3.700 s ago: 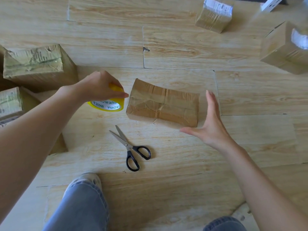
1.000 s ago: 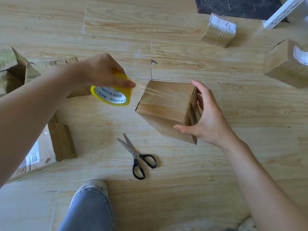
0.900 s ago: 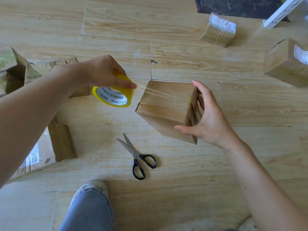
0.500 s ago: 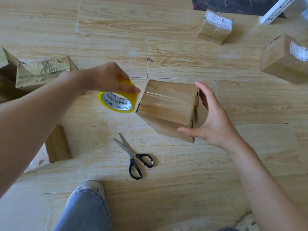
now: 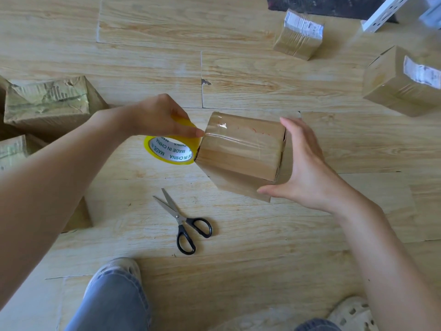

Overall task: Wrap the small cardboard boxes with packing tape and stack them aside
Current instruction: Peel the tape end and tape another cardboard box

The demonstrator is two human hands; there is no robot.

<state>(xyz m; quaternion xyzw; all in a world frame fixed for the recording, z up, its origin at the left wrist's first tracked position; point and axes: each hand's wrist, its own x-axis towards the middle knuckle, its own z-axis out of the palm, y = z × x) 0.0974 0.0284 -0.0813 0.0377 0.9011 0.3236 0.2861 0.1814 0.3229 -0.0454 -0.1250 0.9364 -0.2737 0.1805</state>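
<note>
A small brown cardboard box (image 5: 241,149) is tipped up on the wooden floor, with clear tape across its top face. My right hand (image 5: 303,166) grips its right end, thumb below and fingers above. My left hand (image 5: 157,118) holds a yellow roll of packing tape (image 5: 170,151) pressed against the box's left edge, index fingertip touching the tape strip at the corner. The roll's white core reads "MADE IN CHINA".
Black-handled scissors (image 5: 183,223) lie on the floor just in front of the box. Two taped boxes (image 5: 298,34) (image 5: 401,82) sit at the far right. Worn cardboard boxes (image 5: 47,103) are piled at the left. My legs and shoes (image 5: 114,271) are at the bottom.
My left hand has brought the tape roll rightwards until it meets the box's left edge. Earlier the box lay flat; my right hand has tipped it up and holds it.
</note>
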